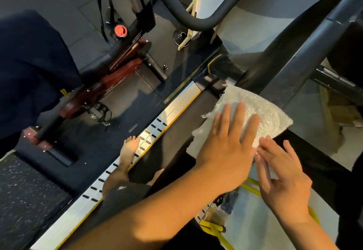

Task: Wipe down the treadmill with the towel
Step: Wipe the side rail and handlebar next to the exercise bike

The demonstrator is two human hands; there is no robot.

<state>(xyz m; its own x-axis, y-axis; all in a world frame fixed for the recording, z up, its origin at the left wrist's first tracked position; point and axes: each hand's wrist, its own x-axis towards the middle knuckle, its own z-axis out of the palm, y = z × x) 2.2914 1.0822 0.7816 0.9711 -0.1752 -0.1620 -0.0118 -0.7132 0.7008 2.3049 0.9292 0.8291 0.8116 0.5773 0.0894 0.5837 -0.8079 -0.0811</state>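
Over the treadmill (174, 108), left hand (225, 147) and right hand (284, 179) rest straight, spread fingers (240, 116) on the towel (261, 108).

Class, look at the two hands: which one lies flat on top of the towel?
The left hand, fingers spread flat across the towel; the right hand only touches its near edge with fingertips.

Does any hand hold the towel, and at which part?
Nothing is gripped: the left hand lies flat on the towel; fingertips of the right hand touch its near edge.
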